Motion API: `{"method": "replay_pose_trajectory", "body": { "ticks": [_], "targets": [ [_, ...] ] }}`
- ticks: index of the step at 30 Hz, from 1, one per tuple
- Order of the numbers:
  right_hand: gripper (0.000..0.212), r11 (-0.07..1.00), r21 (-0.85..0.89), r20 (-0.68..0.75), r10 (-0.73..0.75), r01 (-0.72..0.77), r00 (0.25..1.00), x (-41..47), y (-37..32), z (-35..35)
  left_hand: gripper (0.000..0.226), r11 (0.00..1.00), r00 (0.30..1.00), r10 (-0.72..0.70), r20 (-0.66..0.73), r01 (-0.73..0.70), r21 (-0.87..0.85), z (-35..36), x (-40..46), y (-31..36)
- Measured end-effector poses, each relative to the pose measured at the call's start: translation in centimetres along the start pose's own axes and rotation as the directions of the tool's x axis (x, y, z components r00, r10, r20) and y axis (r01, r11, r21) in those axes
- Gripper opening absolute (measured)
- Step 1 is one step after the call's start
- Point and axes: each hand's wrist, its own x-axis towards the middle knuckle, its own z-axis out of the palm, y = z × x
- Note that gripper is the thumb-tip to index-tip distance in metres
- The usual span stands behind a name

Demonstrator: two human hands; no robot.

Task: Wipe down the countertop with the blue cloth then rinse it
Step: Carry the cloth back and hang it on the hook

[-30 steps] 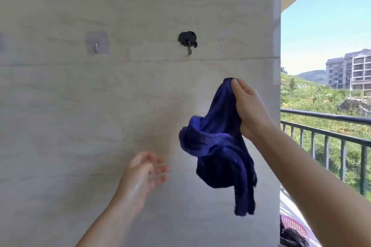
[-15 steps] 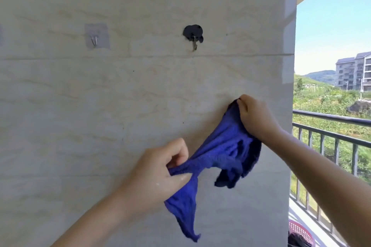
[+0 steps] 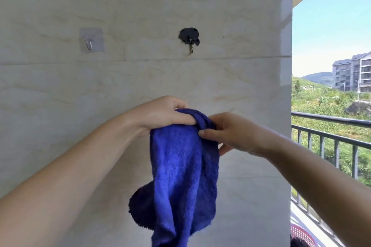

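Note:
The blue cloth (image 3: pixel 180 176) hangs in front of a pale marble-look wall, held by its top edge. My left hand (image 3: pixel 160 113) grips the upper left of the cloth from above. My right hand (image 3: pixel 226 132) pinches the upper right edge, close beside the left hand. The cloth droops down to the bottom of the view. No countertop is in view.
A black wall hook (image 3: pixel 189 38) sits above the hands, and a clear adhesive hook (image 3: pixel 91 41) further left. A dark metal balcony railing (image 3: pixel 331 136) runs along the right. A red basket (image 3: pixel 301 236) lies at the bottom right.
My left hand rose and took hold of the cloth, then both hands came together at its top edge. The cloth now hangs straight down from both hands.

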Motion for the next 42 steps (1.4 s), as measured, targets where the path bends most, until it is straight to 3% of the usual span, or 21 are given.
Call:
{"method": "replay_pose_trajectory", "body": {
  "ticks": [2, 4, 6, 8, 10, 12, 15, 17, 19, 20, 21, 23, 26, 28, 30, 32, 35, 37, 39, 42],
  "targets": [
    [0.017, 0.999, -0.046, -0.014, -0.006, 0.005, 1.000, 0.4, -0.2, -2.2, 0.021, 0.999, 0.981, -0.047, 0.187, 0.046, 0.009, -1.7, -0.5, 0.0],
    [0.017, 0.993, -0.097, -0.095, -0.072, 0.063, 0.993, 0.8, -0.6, -4.5, 0.030, 0.999, 0.962, -0.041, 0.271, 0.043, -0.003, -3.4, -0.6, 0.2],
    [0.018, 0.971, -0.180, -0.141, -0.181, 0.155, 0.973, 1.2, -0.8, -5.4, 0.017, 0.999, 0.973, 0.028, 0.228, -0.020, -0.040, -4.7, -0.4, 0.5],
    [0.020, 0.947, -0.263, 0.015, -0.189, 0.186, 0.982, 1.4, -1.0, -4.8, 0.014, 0.992, 0.979, 0.091, 0.183, -0.073, -0.105, -5.3, 0.0, 0.5],
    [0.025, 0.945, -0.298, 0.120, -0.106, 0.137, 0.987, 1.4, -1.2, -4.1, 0.021, 0.993, 0.983, 0.099, 0.153, -0.087, -0.085, -5.1, 0.7, 0.1],
    [0.030, 0.946, -0.309, 0.049, -0.084, 0.095, 0.995, 2.1, -1.3, -4.6, 0.020, 0.993, 0.990, 0.110, 0.083, -0.113, 0.035, -4.6, 1.5, -0.1],
    [0.020, 0.846, -0.531, -0.083, -0.115, 0.054, 0.990, 3.5, -2.1, -6.8, 0.017, 0.953, 0.980, 0.200, -0.018, -0.190, 0.237, -4.8, 2.8, 0.8],
    [0.010, 0.918, -0.389, -0.014, -0.088, 0.075, 0.996, 4.1, -2.6, -8.3, 0.014, 0.919, 0.957, 0.287, -0.042, -0.262, 0.294, -5.5, 3.3, 2.2],
    [0.011, 0.995, 0.010, 0.143, -0.101, 0.101, 0.985, 4.4, -3.3, -9.0, 0.013, 0.896, 0.925, 0.374, -0.073, -0.340, 0.285, -6.3, 3.9, 3.5],
    [0.016, 0.974, 0.208, 0.188, -0.126, 0.086, 0.974, 4.5, -3.6, -8.9, 0.013, 0.885, 0.905, 0.413, -0.101, -0.372, 0.281, -6.6, 4.3, 4.1],
    [0.024, 0.941, 0.334, 0.192, -0.133, 0.062, 0.972, 4.9, -3.7, -8.7, 0.013, 0.873, 0.888, 0.440, -0.130, -0.390, 0.292, -6.9, 4.8, 4.5],
    [0.037, 0.916, 0.395, 0.086, -0.113, 0.070, 0.990, 6.0, -3.6, -8.3, 0.011, 0.856, 0.872, 0.462, -0.160, -0.391, 0.337, -7.4, 5.7, 5.2],
    [0.013, 0.963, 0.185, -0.245, -0.148, 0.196, 0.958, 7.5, -4.5, -9.6, 0.018, 0.864, 0.936, 0.350, -0.046, -0.304, 0.402, -8.6, 6.7, 5.9],
    [0.012, 0.960, -0.184, -0.400, -0.269, 0.210, 0.876, 8.7, -5.2, -11.2, 0.024, 0.833, 0.956, 0.293, -0.015, -0.248, 0.495, -9.5, 7.6, 6.4],
    [0.011, 0.821, -0.559, -0.482, -0.434, 0.113, 0.761, 10.5, -5.4, -12.1, 0.029, 0.745, 0.934, 0.335, -0.124, -0.182, 0.642, -10.4, 9.0, 6.8],
    [0.016, 0.662, -0.749, -0.496, -0.537, -0.023, 0.682, 12.1, -5.4, -12.0, 0.037, 0.668, 0.873, 0.391, -0.292, -0.051, 0.743, -10.7, 10.3, 6.8],
    [0.024, 0.516, -0.833, -0.500, -0.544, -0.201, 0.674, 12.4, -4.7, -10.8, 0.048, 0.580, 0.751, 0.467, -0.467, 0.139, 0.803, -8.8, 10.4, 5.2],
    [0.028, 0.468, -0.849, -0.488, -0.516, -0.246, 0.704, 11.4, -3.6, -9.6, 0.045, 0.645, 0.689, 0.484, -0.539, 0.136, 0.752, -6.7, 9.7, 3.3],
    [0.033, 0.522, -0.823, -0.487, -0.441, -0.226, 0.754, 10.2, -2.4, -8.2, 0.051, 0.780, 0.661, 0.406, -0.631, 0.109, 0.616, -4.9, 9.0, 1.3],
    [0.039, 0.767, -0.623, -0.520, -0.261, -0.152, 0.813, 8.4, 0.0, -5.7, 0.048, 0.940, 0.736, 0.175, -0.654, 0.072, 0.333, -2.3, 7.1, -1.3]
  ]
}}
